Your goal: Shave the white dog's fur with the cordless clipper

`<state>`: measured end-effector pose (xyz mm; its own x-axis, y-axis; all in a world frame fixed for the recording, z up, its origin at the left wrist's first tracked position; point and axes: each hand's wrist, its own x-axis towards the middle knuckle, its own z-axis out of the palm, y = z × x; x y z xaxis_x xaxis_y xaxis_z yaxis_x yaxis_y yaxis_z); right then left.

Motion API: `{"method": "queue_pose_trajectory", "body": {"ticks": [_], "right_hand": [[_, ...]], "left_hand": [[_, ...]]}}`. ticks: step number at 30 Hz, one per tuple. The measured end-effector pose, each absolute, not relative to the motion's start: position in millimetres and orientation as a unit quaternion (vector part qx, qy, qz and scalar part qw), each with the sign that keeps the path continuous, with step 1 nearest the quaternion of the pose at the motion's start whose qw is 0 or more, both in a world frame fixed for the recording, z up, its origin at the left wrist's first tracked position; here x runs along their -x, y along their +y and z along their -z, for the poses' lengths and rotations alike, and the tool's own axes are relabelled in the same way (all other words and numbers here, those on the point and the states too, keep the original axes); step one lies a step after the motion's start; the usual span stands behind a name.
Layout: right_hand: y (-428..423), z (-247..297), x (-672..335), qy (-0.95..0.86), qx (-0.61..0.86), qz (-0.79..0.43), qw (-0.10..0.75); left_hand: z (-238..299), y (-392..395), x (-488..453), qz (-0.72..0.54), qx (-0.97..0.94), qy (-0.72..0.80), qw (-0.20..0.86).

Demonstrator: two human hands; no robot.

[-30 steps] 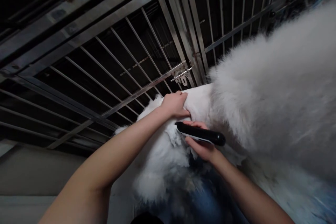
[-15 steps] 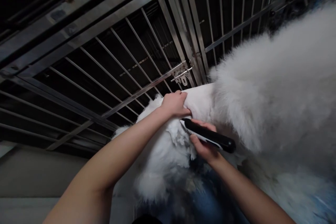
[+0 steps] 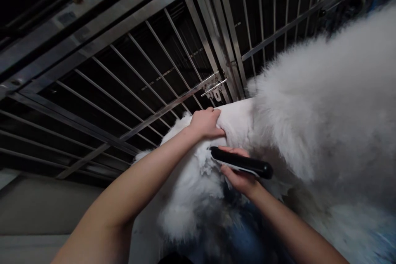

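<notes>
A large white fluffy dog point(image 3: 324, 103) stretches across the view, with a close-shorn pinkish band point(image 3: 236, 115) over its back. My left hand point(image 3: 206, 123) grips the shorn part from above, its thumb on the near side and its fingertips hidden over the far side. In my right hand point(image 3: 239, 177) is a black and white hair clipper point(image 3: 241, 162). The clipper's head meets the fur just below my left hand. Clumps of cut, loose fur point(image 3: 206, 163) hang there over the thick coat point(image 3: 182, 214).
Metal cages point(image 3: 163, 111) with barred doors stand right behind the dog. A latch point(image 3: 215, 86) sits on one door's edge, close to the dog's back. Something blue point(image 3: 244, 239) shows dimly below my right hand.
My right hand and the clipper have shifted slightly left and down, and the clipper lies flatter. My left hand has stayed in place on the dog.
</notes>
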<state>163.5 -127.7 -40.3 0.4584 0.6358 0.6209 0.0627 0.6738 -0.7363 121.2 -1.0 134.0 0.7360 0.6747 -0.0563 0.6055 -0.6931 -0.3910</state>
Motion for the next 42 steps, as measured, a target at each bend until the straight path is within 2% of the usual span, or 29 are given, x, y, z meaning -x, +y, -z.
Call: {"method": "queue_pose_trajectory", "body": {"ticks": [3, 9, 13, 19, 24, 29, 35, 39, 42], "right_hand": [[-126, 41, -163, -0.437, 0.366, -0.141, 0.81], [-126, 40, -158, -0.497, 0.353, -0.183, 0.771], [-125, 41, -161, -0.449, 0.354, -0.163, 0.804], [-128, 43, -161, -0.541, 0.364, -0.238, 0.72], [-127, 44, -165, -0.507, 0.355, -0.164, 0.768], [-129, 42, -168, -0.627, 0.339, -0.207, 0.67], [-130, 42, -183, -0.572, 0.363, -0.148, 0.721], [-137, 31, -189, -0.694, 0.308, -0.199, 0.619], [-144, 27, -187, -0.642, 0.341, -0.189, 0.66]], "left_hand": [[-134, -1, -122, -0.09, 0.915, -0.352, 0.177], [-133, 0, -122, -0.096, 0.915, -0.353, 0.172], [-133, 0, -122, -0.087, 0.916, -0.354, 0.169], [-132, 1, -121, -0.085, 0.919, -0.347, 0.168], [-131, 2, -121, -0.077, 0.92, -0.349, 0.162], [-130, 3, -119, -0.078, 0.921, -0.345, 0.161], [-129, 4, -119, -0.073, 0.922, -0.348, 0.157], [-128, 4, -119, -0.07, 0.922, -0.347, 0.156], [-129, 4, -119, -0.063, 0.923, -0.348, 0.149]]}}
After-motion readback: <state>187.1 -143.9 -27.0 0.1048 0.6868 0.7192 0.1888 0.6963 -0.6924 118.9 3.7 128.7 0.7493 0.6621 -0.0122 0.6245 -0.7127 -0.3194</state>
